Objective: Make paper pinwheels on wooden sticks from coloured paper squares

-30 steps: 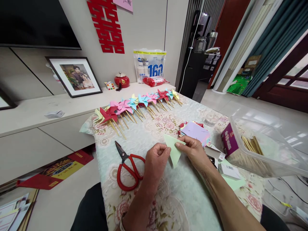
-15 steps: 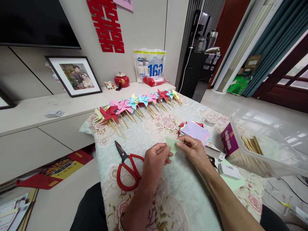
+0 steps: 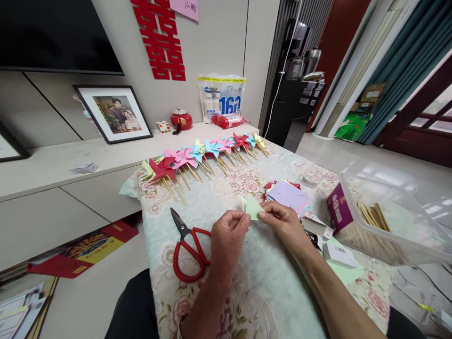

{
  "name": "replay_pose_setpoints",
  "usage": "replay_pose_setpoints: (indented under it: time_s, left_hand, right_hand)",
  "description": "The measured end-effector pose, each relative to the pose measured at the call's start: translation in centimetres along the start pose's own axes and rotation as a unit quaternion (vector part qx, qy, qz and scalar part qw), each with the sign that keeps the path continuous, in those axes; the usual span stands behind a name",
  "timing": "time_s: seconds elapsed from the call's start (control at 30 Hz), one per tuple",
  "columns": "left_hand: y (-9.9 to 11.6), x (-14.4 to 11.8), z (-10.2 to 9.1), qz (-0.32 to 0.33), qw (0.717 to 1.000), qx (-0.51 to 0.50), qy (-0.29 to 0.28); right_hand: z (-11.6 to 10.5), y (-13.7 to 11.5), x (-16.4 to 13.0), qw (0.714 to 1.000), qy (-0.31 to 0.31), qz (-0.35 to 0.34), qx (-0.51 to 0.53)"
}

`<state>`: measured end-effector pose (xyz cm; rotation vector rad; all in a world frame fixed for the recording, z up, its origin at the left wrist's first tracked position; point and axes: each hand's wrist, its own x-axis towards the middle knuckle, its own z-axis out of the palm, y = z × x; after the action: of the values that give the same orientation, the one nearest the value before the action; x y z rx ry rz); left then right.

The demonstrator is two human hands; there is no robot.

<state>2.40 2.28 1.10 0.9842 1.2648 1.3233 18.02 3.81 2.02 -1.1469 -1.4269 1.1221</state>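
Green paper (image 3: 253,210) — over floral tablecloth (image 3: 208,200), tiled floor (image 3: 328,153) beyond — tip away, long axis unclear, pinched tightly by left hand (image 3: 230,235) and right hand (image 3: 284,222).

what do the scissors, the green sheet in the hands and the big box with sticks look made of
Scissors: dark metal blades with a dull sheen; smooth red handles, probably plastic or plastic-coated.
Green sheet: matte paper or thin card, seen from its flat, shineless face and folded edges.
Box: likely clear, glossy plastic, as sticks show through.
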Motion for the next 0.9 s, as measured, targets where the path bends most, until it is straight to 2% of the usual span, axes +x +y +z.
replay_pose_setpoints:
  time_s: [0.17, 0.3, 0.63, 0.9]
  left_hand:
    - [-0.07, -0.48, 0.22, 0.054, 0.997, 0.061, 0.009]
    - [-0.24, -0.48, 0.4, 0.073, 0.996, 0.052, 0.011]
    - [0.42, -0.4, 0.32, 0.012, 0.999, 0.037, -0.001]
    - [0.0, 0.34, 0.21, -0.036, 0.998, -0.048, 0.014]
  right_hand:
    - [0.0, 0.58, -0.02, 0.992, 0.005, 0.064, 0.109]
    - [0.13, 0.71, 0.05, 0.99, 0.033, 0.079, 0.11]
    - [0.28, 0.57, 0.01, 0.995, 0.032, 0.076, 0.061]
    - [0.42, 0.34, -0.04, 0.998, 0.005, 0.067, -0.019]
